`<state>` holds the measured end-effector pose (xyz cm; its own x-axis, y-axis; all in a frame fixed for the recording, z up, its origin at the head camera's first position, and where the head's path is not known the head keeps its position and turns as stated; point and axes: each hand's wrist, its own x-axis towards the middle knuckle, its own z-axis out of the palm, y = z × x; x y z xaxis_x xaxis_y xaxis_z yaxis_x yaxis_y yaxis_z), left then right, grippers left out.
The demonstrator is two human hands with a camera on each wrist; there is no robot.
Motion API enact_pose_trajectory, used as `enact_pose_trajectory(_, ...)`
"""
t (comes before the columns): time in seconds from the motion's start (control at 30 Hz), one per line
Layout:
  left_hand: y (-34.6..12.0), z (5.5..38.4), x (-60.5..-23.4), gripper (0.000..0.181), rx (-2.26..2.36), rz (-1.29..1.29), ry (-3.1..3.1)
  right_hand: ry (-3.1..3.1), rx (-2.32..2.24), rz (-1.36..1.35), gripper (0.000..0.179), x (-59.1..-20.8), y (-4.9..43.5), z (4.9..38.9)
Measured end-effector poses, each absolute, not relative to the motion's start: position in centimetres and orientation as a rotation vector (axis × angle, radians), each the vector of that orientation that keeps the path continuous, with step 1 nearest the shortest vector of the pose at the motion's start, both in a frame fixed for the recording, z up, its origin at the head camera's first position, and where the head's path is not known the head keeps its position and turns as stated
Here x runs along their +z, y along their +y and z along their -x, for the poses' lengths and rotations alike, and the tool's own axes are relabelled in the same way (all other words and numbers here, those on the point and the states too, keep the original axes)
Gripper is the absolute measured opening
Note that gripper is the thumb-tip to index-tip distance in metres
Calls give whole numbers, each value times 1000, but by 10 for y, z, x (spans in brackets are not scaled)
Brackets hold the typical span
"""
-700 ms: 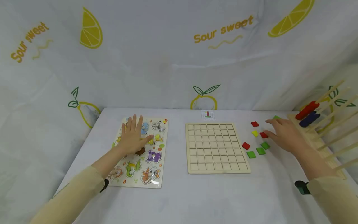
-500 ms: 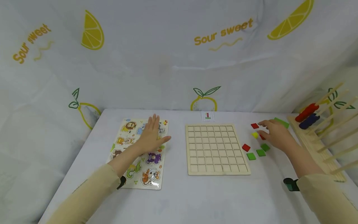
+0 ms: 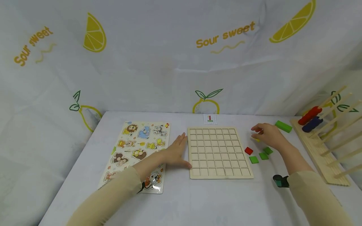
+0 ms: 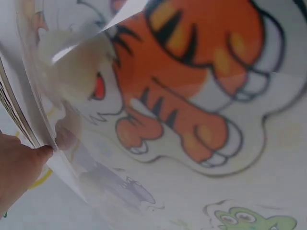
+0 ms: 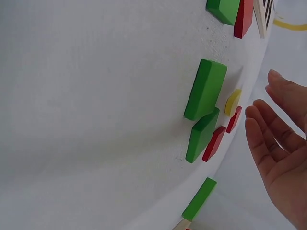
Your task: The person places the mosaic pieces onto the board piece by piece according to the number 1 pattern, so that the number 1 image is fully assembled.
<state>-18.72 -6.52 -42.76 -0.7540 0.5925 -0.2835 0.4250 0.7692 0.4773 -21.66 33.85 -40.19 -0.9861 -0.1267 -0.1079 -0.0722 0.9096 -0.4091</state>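
My left hand [image 3: 176,153], fingers straight, lies along the left edge of a square wooden grid board [image 3: 216,147]. In the left wrist view the thumb side of that hand [image 4: 19,170] meets the board's edge. My right hand [image 3: 267,135] hovers over the loose tiles, fingers loosely bent and nothing between them. Below its fingertips a yellow piece [image 3: 256,139] peeks out; in the right wrist view this yellow piece [image 5: 233,102] lies by red and green tiles. Nearer the board are a red tile [image 3: 249,151] and green tiles [image 3: 254,159].
An animal puzzle board [image 3: 151,151] lies on the left, under my left forearm. Behind the grid board is a small pattern card [image 3: 210,119]. On the right stand a green block [image 3: 283,126] and a wooden peg rack [image 3: 325,157] with red and blue beads.
My left hand has moved right, from over the animal puzzle to the grid board's left edge. My right hand has shifted left over the tiles, uncovering the green block and hiding two red tiles.
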Motion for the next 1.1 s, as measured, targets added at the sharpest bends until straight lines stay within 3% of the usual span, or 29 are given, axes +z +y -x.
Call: enact_pose_trajectory(1.1, -56, 184, -423, 130, 290, -758, 2520, 2913, -548, 161, 24, -413, 345, 226)
